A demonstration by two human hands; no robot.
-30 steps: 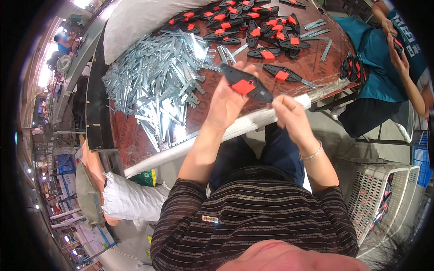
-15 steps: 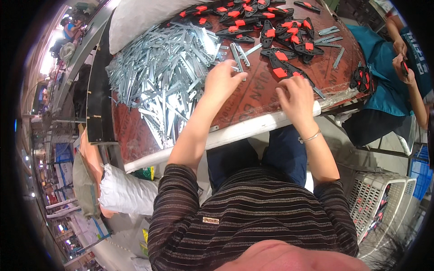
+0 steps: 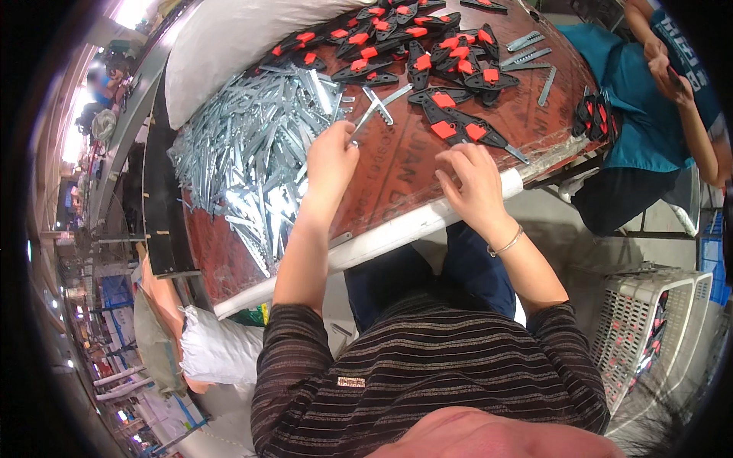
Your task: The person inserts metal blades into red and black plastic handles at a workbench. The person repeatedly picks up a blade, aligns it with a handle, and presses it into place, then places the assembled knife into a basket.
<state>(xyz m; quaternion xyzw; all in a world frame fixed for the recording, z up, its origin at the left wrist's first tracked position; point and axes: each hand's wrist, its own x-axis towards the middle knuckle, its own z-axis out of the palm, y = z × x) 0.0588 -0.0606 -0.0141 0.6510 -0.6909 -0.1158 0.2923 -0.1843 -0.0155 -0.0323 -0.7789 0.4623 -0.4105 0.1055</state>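
Metal strips (image 3: pixel 244 153), large silver heap, desk's left edge. Black-and-red clamp (image 3: pixel 458 126), finished a second ago, now lies released near the front edge under the right hand (image 3: pixel 475 179), grip apart. Left hand (image 3: pixel 330 156), grip clamped on a fresh notched bar (image 3: pixel 374 111): next unit begun.

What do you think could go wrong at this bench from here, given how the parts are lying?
The black-and-red clamp body by the right hand lies near the table edge, so a nudge might send it off. The left hand grips a metal strip next to the loose strip pile; pulling it could drag neighbours along, and the thin edges might nick fingers.
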